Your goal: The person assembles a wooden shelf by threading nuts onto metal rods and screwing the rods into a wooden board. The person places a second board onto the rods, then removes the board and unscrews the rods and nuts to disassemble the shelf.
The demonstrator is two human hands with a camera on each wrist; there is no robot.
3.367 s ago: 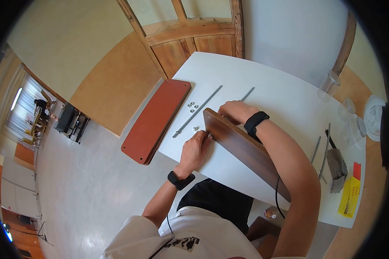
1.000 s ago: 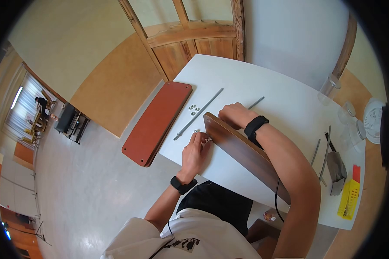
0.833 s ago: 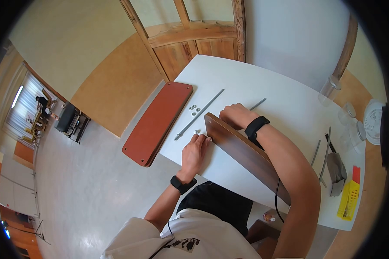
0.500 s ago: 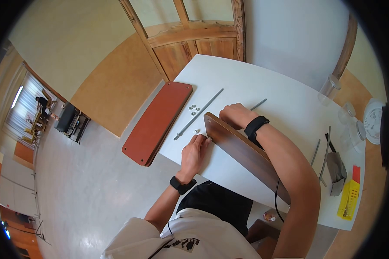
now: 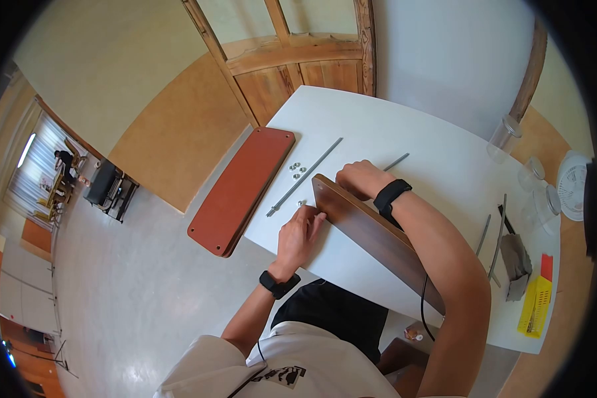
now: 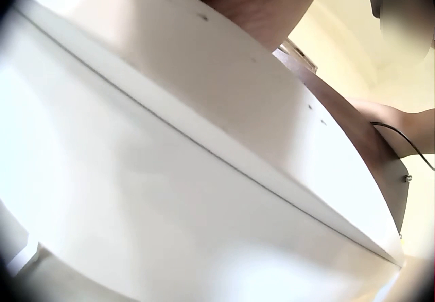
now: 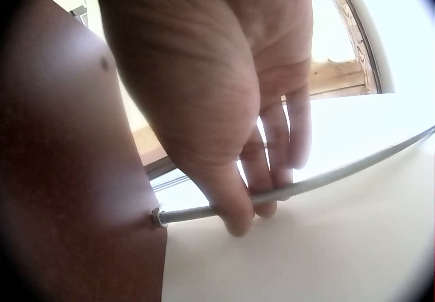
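A brown wooden board (image 5: 371,232) stands on its long edge on the white table (image 5: 444,146). My left hand (image 5: 297,235) is at its near face, fingers curled at the lower corner around a small nut, mostly hidden by the fingertips. On the far side my right hand (image 7: 265,84) pinches a threaded rod (image 7: 340,174) between thumb and fingers. The rod meets the board's reddish face, where a nut (image 7: 158,218) sits on it. In the left wrist view, the left fingertips are out of sight and the table edge (image 6: 204,139) fills most of it.
Red-brown boards (image 5: 242,189) lie stacked at the left. Beside them are several loose nuts (image 5: 296,169) and another threaded rod (image 5: 305,176). To the right lie more rods (image 5: 496,242), a grey packet (image 5: 516,265), a yellow basket (image 5: 535,308), clear jars (image 5: 504,139) and a white fan (image 5: 572,184).
The rod behind the board has shifted right and nearer since the oldest frame. The left fingers have moved slightly around the nut at the board's corner; the right hand stays put.
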